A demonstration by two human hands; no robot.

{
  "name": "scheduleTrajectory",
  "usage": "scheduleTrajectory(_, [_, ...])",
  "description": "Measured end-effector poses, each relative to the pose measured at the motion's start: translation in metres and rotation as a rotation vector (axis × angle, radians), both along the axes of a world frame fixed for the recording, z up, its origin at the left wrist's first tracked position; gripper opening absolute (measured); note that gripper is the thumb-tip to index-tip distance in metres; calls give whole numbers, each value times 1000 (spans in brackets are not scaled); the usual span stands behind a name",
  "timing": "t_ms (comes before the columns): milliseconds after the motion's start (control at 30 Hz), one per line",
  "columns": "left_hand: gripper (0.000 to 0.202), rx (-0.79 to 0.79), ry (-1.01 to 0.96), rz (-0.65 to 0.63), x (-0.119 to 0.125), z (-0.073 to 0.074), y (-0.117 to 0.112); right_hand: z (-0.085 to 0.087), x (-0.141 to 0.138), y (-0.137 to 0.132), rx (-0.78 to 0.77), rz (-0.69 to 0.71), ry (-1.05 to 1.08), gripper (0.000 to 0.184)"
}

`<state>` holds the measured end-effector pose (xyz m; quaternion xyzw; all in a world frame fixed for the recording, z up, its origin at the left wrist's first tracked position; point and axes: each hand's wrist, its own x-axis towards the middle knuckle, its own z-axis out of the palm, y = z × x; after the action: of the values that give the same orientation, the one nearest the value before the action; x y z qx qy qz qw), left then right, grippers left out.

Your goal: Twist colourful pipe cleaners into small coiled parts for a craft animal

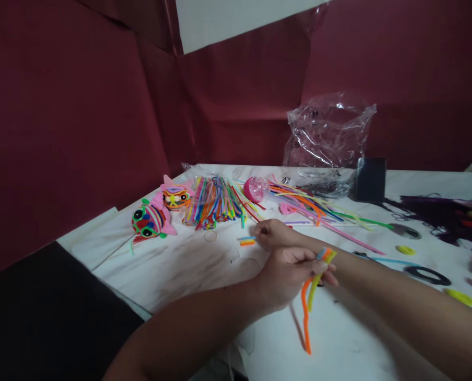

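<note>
My left hand (295,272) pinches a small bunch of pipe cleaners (306,323), orange, yellow and light blue. Their short ends poke up above the fingertips, while a long orange one and a shorter yellow one hang below. Beyond it, my right arm crosses to the left, and my right hand (273,233) rests low at the table with curled fingers. Whatever those fingers hold, if anything, is hidden. Right beside them lie short cut pipe cleaner pieces (247,242) in light blue, yellow and orange.
Two pipe-cleaner animal heads (151,219) sit at the left, beside a thick bundle of pipe cleaners (216,201). Behind are a pink ball (255,189), loose pipe cleaners (311,203), a clear plastic bag (329,132) and a dark box (371,180). Yellow coils (406,250) and a black ring (427,275) lie right.
</note>
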<state>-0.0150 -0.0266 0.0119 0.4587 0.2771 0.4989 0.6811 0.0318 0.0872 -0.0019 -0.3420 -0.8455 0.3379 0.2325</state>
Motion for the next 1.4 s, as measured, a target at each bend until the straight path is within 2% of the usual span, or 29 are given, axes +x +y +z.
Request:
scheduleTrajectory(267, [25,-16,59,17,1,3,-4,10,16,-2,-442,-88,197,14])
scheduleTrajectory(367, [20,-23,5,131,0,-1,4,16,28,-9,-501,-161,329,18])
scheduleTrajectory(433, [16,-36,-75,239,-4,-1,15,20,38,-20,-502,-217,438,20])
scheduleTrajectory(500, [12,-39,-164,287,-8,-1,26,23,47,-36,-542,-232,576,23])
scheduleTrajectory(600, [12,-15,-249,320,-12,0,35,22,56,-64,-677,-248,788,24])
scheduleTrajectory(733, [13,-32,-225,273,-8,-1,30,16,54,-90,-787,-280,917,23])
scheduleTrajectory(900, [13,-10,-131,256,0,-7,21,10,49,-98,-779,-298,1011,23])
scheduleTrajectory(1067, [18,25,6,265,1,-11,18,7,50,-99,-713,-329,966,26])
scheduleTrajectory(1267, [22,179,359,481,-6,-10,18,13,60,-95,-341,-440,795,25])
scheduleTrajectory(1400, [22,260,444,453,-7,-4,15,17,67,-92,-270,-432,732,25])
